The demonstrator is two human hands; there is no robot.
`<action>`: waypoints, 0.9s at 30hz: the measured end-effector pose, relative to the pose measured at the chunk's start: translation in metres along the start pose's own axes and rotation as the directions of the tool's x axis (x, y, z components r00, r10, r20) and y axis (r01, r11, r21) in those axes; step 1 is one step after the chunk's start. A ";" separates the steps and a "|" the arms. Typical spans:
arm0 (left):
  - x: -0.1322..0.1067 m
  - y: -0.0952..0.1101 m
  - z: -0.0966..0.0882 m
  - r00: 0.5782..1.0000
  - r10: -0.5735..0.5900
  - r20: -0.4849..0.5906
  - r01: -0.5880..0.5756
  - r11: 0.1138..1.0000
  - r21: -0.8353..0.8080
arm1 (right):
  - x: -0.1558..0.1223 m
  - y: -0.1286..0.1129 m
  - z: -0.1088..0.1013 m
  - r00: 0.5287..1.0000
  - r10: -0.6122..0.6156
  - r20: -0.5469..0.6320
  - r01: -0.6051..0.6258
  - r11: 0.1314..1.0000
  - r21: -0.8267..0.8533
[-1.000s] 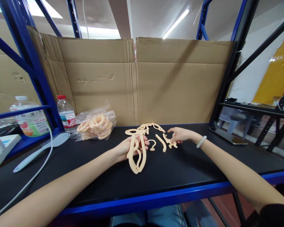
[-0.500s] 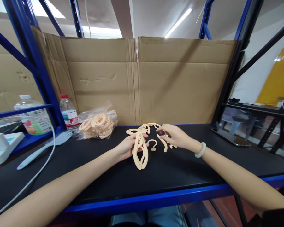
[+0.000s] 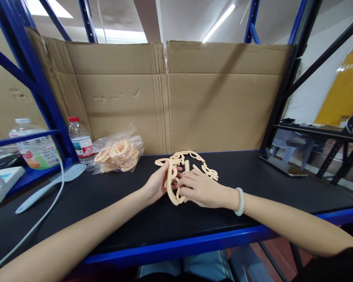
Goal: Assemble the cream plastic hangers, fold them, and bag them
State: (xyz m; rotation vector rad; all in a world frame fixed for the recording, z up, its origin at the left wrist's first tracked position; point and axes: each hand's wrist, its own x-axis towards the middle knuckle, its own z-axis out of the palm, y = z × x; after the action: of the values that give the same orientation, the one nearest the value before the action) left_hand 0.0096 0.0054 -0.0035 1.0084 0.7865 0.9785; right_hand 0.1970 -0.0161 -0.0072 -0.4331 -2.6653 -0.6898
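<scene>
Beige looped frame (image 3: 172,196) becomes two-handed work: our right hand (image 3: 201,190), off the loose pieces (image 3: 208,171), joins our left hand (image 3: 156,185), both hands' fingers clamped on it.

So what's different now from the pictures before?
The bare right hand moved left and nearer the person, from the loose, curved cream pieces to the cream, leaf-shaped frame; its grip is hidden. The bare left hand still holds the frame. The clear plastic bag stayed put.

center: loop piece (image 3: 169,187), smooth matt, wood or plastic, honestly can't tell | mid-left: bag (image 3: 130,135), crinkly shiny plastic | upper middle: partition (image 3: 223,102), creased matt cardboard | lower middle: worktop (image 3: 238,172), pretty matt | upper left: rack post (image 3: 44,94), painted metal, kinda shiny
</scene>
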 end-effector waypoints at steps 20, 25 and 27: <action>-0.011 -0.001 0.005 0.892 0.427 0.148 -0.427 0.692 0.582 | -0.002 0.001 -0.006 0.947 0.310 0.089 -0.317 0.945 0.079; -0.008 -0.001 0.008 0.916 0.399 0.054 -0.379 0.809 0.448 | -0.002 0.002 -0.005 0.957 0.289 0.013 -0.289 0.956 0.055; -0.008 -0.001 0.009 0.919 0.394 0.026 -0.369 0.833 0.413 | -0.002 0.003 -0.003 0.961 0.276 -0.027 -0.276 0.961 0.016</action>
State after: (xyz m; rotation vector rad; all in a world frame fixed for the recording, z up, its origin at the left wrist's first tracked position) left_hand 0.0147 -0.0053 -0.0009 1.5543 0.8809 1.2173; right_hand 0.2012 -0.0154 -0.0043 -0.7675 -2.5115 -0.5886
